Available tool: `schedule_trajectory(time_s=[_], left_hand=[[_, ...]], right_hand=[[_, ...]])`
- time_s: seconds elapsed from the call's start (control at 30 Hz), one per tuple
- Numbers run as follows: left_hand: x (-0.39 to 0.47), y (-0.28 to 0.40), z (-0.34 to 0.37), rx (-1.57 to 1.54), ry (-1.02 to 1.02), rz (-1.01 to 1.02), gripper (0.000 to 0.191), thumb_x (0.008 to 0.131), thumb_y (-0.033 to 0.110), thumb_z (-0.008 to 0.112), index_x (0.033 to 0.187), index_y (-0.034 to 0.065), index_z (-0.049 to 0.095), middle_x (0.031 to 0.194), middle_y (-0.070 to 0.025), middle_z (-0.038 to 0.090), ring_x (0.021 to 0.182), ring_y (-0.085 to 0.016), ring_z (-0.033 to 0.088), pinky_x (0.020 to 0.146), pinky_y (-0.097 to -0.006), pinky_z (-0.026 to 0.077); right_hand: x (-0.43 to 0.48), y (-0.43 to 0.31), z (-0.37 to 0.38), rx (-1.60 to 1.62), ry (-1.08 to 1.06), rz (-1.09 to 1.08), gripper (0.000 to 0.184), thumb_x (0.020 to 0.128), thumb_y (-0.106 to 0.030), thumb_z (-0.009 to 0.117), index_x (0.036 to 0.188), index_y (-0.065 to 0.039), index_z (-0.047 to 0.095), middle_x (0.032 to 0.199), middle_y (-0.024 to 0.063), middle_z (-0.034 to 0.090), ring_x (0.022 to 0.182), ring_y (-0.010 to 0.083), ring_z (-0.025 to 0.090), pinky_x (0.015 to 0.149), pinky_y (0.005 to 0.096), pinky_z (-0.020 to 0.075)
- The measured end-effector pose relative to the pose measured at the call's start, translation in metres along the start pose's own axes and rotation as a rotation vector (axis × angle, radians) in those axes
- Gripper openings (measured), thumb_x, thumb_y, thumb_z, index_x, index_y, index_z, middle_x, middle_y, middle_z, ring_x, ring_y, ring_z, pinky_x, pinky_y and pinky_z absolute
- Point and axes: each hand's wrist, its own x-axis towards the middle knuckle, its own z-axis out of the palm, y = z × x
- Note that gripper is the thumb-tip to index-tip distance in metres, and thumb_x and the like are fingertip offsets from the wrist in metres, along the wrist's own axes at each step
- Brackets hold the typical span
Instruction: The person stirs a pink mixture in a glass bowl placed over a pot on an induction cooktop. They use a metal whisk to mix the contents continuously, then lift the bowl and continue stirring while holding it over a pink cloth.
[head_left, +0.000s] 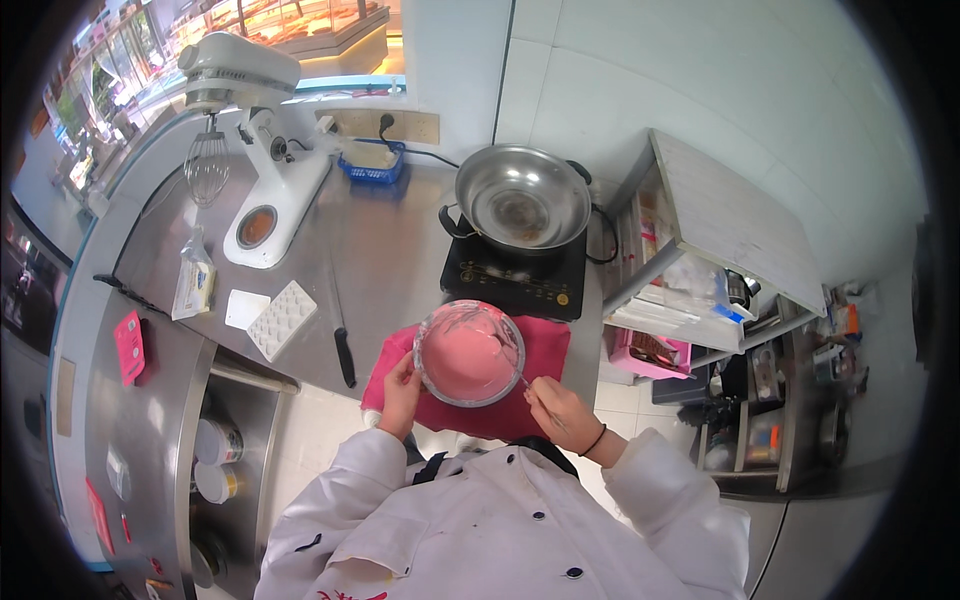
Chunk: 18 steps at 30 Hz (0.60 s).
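A round bowl (471, 354) of smooth pink mixture stands over a dark pink cloth (551, 345) at the near edge of the steel worktop. Pink smears coat the inner wall. My left hand (401, 394) holds the bowl's rim on its left side. In my right hand (559, 411), closed at the lower right of the bowl, is the thin handle of a utensil (527, 381) that reaches to the rim; its working end is hard to make out. Beyond the bowl, a wide steel pan (523, 199) rests on a black induction cooker (514, 279).
Left of the bowl lie a long knife (343, 356), a white mould tray (282, 320) and a wrapped block (195, 281). A stand mixer (259, 172) with a whisk and a blue basket (373, 169) stand behind. A loaded shelf (739, 217) rises at right.
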Motion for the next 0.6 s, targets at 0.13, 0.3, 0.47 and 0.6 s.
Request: schedule_trajectory(time_s=[0.13,0.3,0.47,0.6], left_hand=[[0.0,0.001,-0.001,0.036,-0.025,-0.006,0.039,0.09,0.007,0.05,0.129,0.0067,0.047,0.083,-0.0005,0.057,0.071,-0.01,0.058,0.067,-0.0241,0.05],[-0.005,0.013,0.003,0.014,-0.053,-0.004,0.038,0.09,0.003,0.049,0.128,0.0018,0.046,0.081,-0.0006,0.055,0.07,-0.009,0.056,0.06,-0.0225,0.049],[-0.005,0.006,-0.001,-0.008,-0.04,-0.029,0.037,0.09,0.004,0.048,0.127,0.0027,0.047,0.082,-0.0008,0.056,0.069,-0.01,0.056,0.061,-0.0226,0.049],[-0.006,0.007,0.0,-0.02,-0.039,-0.045,0.037,0.09,0.004,0.048,0.127,0.0028,0.047,0.084,-0.0016,0.058,0.069,-0.01,0.056,0.061,-0.0232,0.049]], right_hand=[[0.004,0.003,0.008,-0.012,0.044,-0.101,0.011,0.083,-0.002,0.049,0.091,0.0,0.042,0.088,0.0186,0.047,0.076,0.0389,0.052,0.063,0.0423,0.0418],[0.016,0.017,0.024,0.108,-0.017,-0.122,0.009,0.084,-0.001,0.048,0.092,0.001,0.042,0.087,0.0175,0.047,0.077,0.0375,0.052,0.065,0.0408,0.0418],[0.013,0.016,0.016,0.19,-0.036,-0.131,0.007,0.085,-0.001,0.048,0.09,0.0,0.043,0.083,0.0164,0.048,0.075,0.0351,0.052,0.064,0.0382,0.0425],[0.013,0.029,0.005,0.087,0.15,-0.149,0.007,0.084,-0.002,0.05,0.09,0.0,0.046,0.08,0.0161,0.05,0.072,0.0354,0.053,0.062,0.0371,0.0438]])
